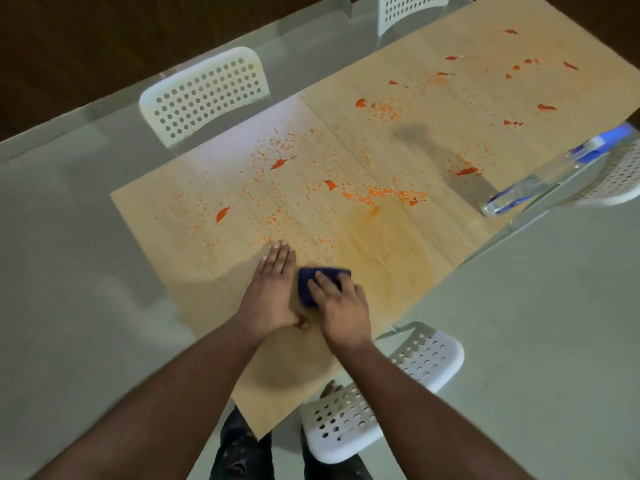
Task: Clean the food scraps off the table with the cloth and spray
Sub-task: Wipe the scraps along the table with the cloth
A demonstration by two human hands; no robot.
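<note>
R hand (341,311) has its fingers (323,280) spread and bent over a folded dark blue cloth (313,284), pressing it down onto the tan wood-look mat (398,292) at abt 6 o'clock of the spill zone. L hand (272,287) is right next to it at the cloth's 9 o'clock, fingers straight and flat on the mat, gripping nothing, prob just bracing. Cloth is touching both hands afaict. Going outward: from 12 to 3 o'clock of the cloth there's a faint orange smear (375,216) w/ hardly any crumbs, so I'd guess that patch is already wiped but still streaky. Everything else isn't done imo: orange scraps (381,194) scattered thick from 10 to 1 o'clock of the hands, and another bunch on the far mat (485,74) way out at 1–2 o'clock looks untouched. So early days, maybe a quarter done at best, tbh hard to call. Spray bottle (554,171) (clear, blue trigger) sits at 2–3 o'clock, well apart from both hands, nobody holding it. Counts: 2 mats butted side by side on the glass table (86,271), 1 cloth, 1 bottle, 4 white perforated chairs in view: one (204,95) at 11, one (408,10) at 12–1, one (620,181) behind the bottle, one (381,393) under the glass by the R forearm. Bigger scrap bits, roughly 15; crumbs too many to count.
</note>
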